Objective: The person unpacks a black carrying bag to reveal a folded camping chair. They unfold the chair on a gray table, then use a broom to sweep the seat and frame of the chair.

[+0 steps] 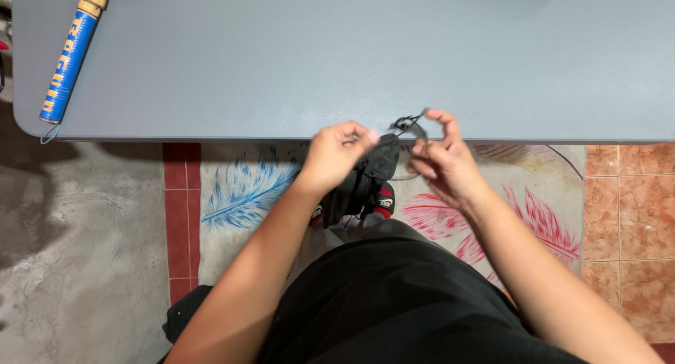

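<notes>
Both hands' grip pinched on black cord [408,122] at table edge [211,135]: left hand [336,155], right hand [441,156].

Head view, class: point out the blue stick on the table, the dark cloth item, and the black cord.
blue stick [68,65], head view, middle of its blue shaft.
dark cloth item [365,180], head view, its folded middle.
black cord [406,122], head view, its knotted part.

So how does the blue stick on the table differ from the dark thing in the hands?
The blue stick is rigid, straight and bright blue with a tan end; the dark bundle is soft, crumpled and black with red patches. The stick lies untouched at the grey table's far-left corner, while the left hand and right hand grip the bundle and its thin cord at the near edge.
</notes>
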